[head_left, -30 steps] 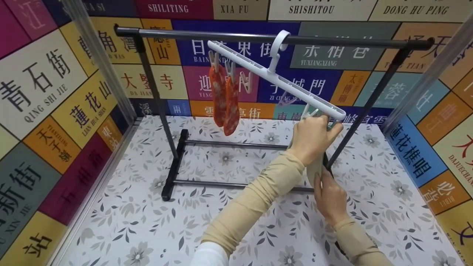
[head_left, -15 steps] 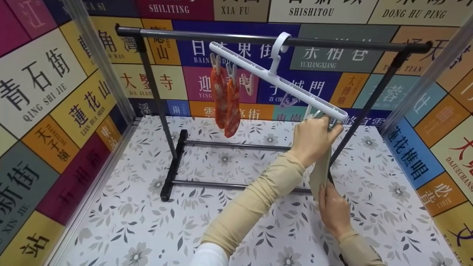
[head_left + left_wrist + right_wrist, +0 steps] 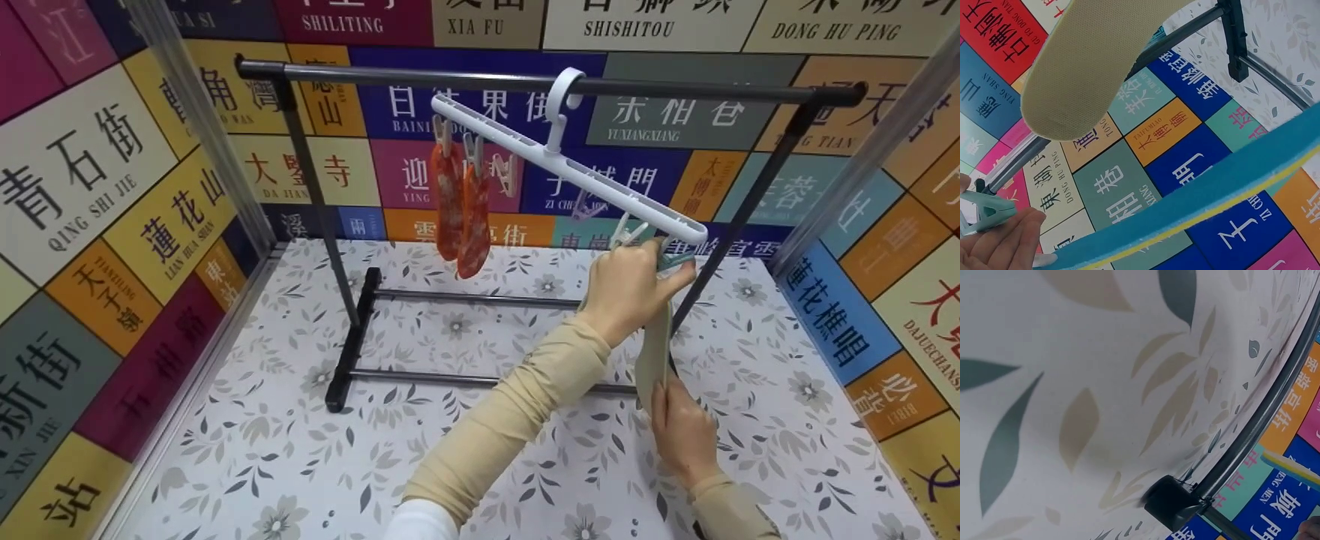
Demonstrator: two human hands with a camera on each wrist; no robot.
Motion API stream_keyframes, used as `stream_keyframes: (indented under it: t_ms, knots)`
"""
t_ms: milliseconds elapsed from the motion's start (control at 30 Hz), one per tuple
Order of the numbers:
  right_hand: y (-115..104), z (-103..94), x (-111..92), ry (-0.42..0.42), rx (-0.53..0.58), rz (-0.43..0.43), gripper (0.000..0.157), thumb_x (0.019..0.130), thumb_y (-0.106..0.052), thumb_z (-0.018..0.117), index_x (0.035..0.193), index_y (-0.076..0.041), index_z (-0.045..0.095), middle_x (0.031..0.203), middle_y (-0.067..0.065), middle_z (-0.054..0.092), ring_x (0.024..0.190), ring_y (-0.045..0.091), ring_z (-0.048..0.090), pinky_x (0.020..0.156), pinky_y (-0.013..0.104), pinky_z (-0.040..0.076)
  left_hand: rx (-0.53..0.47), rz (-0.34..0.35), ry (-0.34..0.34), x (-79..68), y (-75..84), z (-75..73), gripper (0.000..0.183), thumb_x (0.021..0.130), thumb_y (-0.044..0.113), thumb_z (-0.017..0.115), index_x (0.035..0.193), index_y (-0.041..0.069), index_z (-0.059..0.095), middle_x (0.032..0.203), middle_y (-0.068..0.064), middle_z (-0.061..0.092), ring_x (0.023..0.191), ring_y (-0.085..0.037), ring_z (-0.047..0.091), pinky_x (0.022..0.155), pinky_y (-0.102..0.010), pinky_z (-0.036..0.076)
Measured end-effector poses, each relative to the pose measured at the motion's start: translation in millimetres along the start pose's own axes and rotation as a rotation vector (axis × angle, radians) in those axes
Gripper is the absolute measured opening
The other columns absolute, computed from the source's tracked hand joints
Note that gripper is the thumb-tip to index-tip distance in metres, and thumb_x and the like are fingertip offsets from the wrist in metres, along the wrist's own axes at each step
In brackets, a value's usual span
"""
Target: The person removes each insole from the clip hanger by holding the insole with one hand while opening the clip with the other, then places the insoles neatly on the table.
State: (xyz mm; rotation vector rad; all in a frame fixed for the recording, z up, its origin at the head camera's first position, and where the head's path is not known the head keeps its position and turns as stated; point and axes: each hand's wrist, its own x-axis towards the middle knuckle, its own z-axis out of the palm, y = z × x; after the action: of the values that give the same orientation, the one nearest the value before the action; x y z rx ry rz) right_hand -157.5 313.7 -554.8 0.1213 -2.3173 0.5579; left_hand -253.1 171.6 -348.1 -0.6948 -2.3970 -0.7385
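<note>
A white clip hanger [image 3: 570, 169] hangs tilted from the rail, its right end lower. My left hand [image 3: 626, 289] pinches a green clothespin [image 3: 995, 212] below that end. My right hand [image 3: 686, 431] grips the lower end of a beige insole [image 3: 652, 360], which runs up to the left hand. Its upper end is hidden there in the head view. In the left wrist view, a second insole with teal and yellow layers [image 3: 1185, 211] hangs beside a white clip [image 3: 1044, 260]. At the hanger's left, two orange patterned insoles [image 3: 472, 225] hang from clothespins.
A black rack [image 3: 352, 341] with a top rail [image 3: 420, 77] and lower bars stands on a floral-patterned surface [image 3: 300, 465]. A pink clothespin [image 3: 506, 174] and a purple clothespin [image 3: 583, 204] hang between the insoles. Walls with printed street names enclose the surface.
My right hand has moved slightly down and right with the beige insole's lower end. More of the green clothespin shows beside my left hand.
</note>
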Motion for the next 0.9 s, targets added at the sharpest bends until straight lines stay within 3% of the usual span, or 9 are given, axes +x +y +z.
stream_keyframes:
  t_ms: [133,300,467,733,900]
  knots:
    - [0,0.2,1,0.006,0.0,-0.015,0.013,0.094,-0.005,0.057,0.1,0.007,0.061,0.075,0.025,0.067,0.053,0.039,0.062,0.045,0.053,0.044,-0.017,0.023,0.029,-2.7,-0.1,-1.5,0.033,0.092,0.05,0.063,0.091,0.018,0.07,0.054,0.012,0.046,0.047,-0.004,0.04,0.045,-0.019,0.033]
    - [1,0.7,1,0.001,-0.002,-0.012,0.011,0.095,-0.005,0.057,0.097,0.006,0.06,0.072,0.023,0.066,0.049,0.032,0.057,0.044,0.05,0.043,-0.028,0.029,0.038,-6.0,0.6,-1.7,0.037,0.092,0.046,0.063,0.108,0.015,0.074,0.067,0.009,0.068,0.052,-0.005,0.052,0.049,-0.018,0.039]
    - [1,0.5,1,-0.008,-0.011,0.008,0.014,0.095,-0.006,0.057,0.1,0.006,0.061,0.075,0.025,0.067,0.053,0.037,0.061,0.046,0.052,0.045,-0.035,0.034,0.05,-10.4,0.8,-1.5,0.033,0.095,0.04,0.061,0.113,0.016,0.074,0.079,0.004,0.075,0.057,-0.008,0.061,0.051,-0.02,0.045]
    - [4,-0.4,-1,0.006,-0.016,0.02,0.018,0.094,-0.005,0.058,0.103,0.01,0.061,0.078,0.029,0.067,0.056,0.044,0.062,0.048,0.057,0.045,-0.064,0.053,0.068,-15.4,-3.0,-0.8,0.03,0.098,0.038,0.059,0.111,0.016,0.075,0.072,0.005,0.072,0.052,-0.004,0.052,0.051,-0.019,0.044]
    - [8,-2.5,-2,0.0,-0.022,0.034,0.019,0.094,-0.005,0.057,0.104,0.01,0.062,0.075,0.028,0.067,0.053,0.041,0.061,0.046,0.055,0.045,-0.136,0.086,0.071,-23.7,-6.6,-3.8,0.031,0.098,0.035,0.059,0.115,0.014,0.074,0.072,0.004,0.073,0.048,-0.003,0.047,0.05,-0.017,0.041]
